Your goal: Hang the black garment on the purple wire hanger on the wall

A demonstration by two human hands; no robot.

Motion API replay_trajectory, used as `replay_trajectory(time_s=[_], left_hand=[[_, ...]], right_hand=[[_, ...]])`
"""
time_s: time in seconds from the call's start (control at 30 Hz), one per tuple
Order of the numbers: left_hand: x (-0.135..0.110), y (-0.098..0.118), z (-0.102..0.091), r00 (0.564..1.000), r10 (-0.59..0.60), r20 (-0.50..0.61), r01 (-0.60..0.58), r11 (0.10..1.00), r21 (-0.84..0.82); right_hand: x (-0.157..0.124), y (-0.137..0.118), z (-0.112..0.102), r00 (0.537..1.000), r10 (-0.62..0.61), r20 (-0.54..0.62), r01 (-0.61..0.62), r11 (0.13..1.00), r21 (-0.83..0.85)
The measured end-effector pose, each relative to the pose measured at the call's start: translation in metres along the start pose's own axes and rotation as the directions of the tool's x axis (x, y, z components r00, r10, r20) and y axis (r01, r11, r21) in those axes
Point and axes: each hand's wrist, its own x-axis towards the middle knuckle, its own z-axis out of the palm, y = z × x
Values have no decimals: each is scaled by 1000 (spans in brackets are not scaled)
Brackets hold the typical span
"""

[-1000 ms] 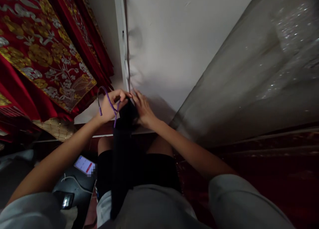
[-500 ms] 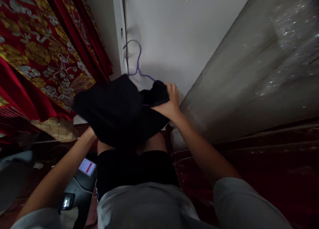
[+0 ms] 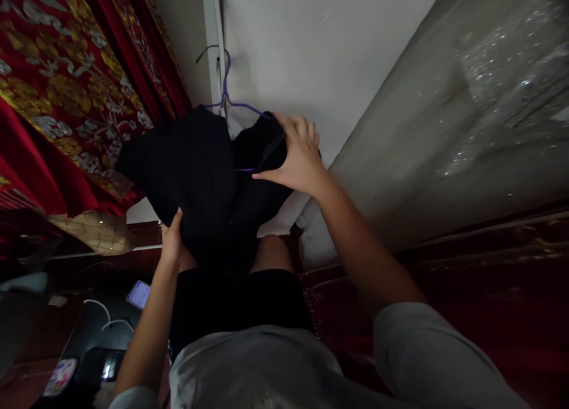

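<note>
A black garment (image 3: 191, 184), its exact kind unclear, hangs on a purple wire hanger (image 3: 226, 95) above my lap. The hanger's hook points up and to the left, and part of its lower bar shows through the neck opening. My right hand (image 3: 300, 154) grips the garment at its right shoulder, near the hanger's arm, with the thumb stretched along the opening. Down at the left lower edge, my left hand (image 3: 172, 234) holds the cloth, thumb on top and the other fingers hidden beneath.
Red curtains (image 3: 80, 83) with gold and silver patterns hang at the left. A white panel (image 3: 329, 47) stands ahead, and a plastic-wrapped surface (image 3: 400, 148) leans at the right. A lit phone (image 3: 138, 294) and a white cable (image 3: 106, 314) lie on a dark surface at lower left.
The garment and hanger have shifted up and to the left. My right hand has moved up with them; my left thumb now shows on top of the cloth.
</note>
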Motion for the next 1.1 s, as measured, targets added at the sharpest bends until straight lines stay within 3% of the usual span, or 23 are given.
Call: replay_trajectory(time_s=[0.1,0.2,0.27,0.37,0.47,0.57,0.67,0.7,0.73,0.8,0.87,0.9,1.0,1.1], left_hand=[[-14,-13,-1,980,-172,-98,147,964,-220],[-28,-27,8,947,-291,-137,207,878,-431],[-37,-33,16,944,-310,-112,219,844,-489],[-46,-40,23,946,-303,-114,207,838,-504],[-47,-47,21,934,-279,-221,152,873,-464],[-43,-59,18,896,-82,-437,-87,932,-353],[-48,-76,27,809,219,-545,-348,927,-144],[-53,-81,33,811,294,-506,-382,921,-79],[-58,-86,40,846,342,-410,-386,922,-28],[-71,-95,53,931,341,-129,-339,940,40],[-81,-100,64,960,269,77,-274,960,60],[-85,-101,68,962,247,117,-255,965,57],[-89,-100,71,955,278,103,-286,955,74],[-87,-94,69,933,342,113,-357,920,163]], right_hand=[[-18,-3,19,997,17,-75,-10,996,90],[-48,-20,69,952,289,-106,-258,937,235],[-77,-39,108,874,479,78,-477,820,316],[-123,-63,150,726,647,233,-684,643,344],[-160,-67,157,593,708,382,-795,442,415],[-176,-57,140,533,711,459,-834,352,424],[-174,-47,121,534,690,488,-837,350,421],[-172,-46,118,547,678,490,-829,359,428],[-171,-46,116,563,665,492,-819,369,439],[-170,-51,115,596,623,506,-796,374,476],[-172,-58,117,614,597,517,-779,353,518],[-173,-62,119,617,597,513,-774,341,534],[-177,-70,119,613,616,494,-763,302,571],[-178,-71,117,651,565,507,-731,287,619]])
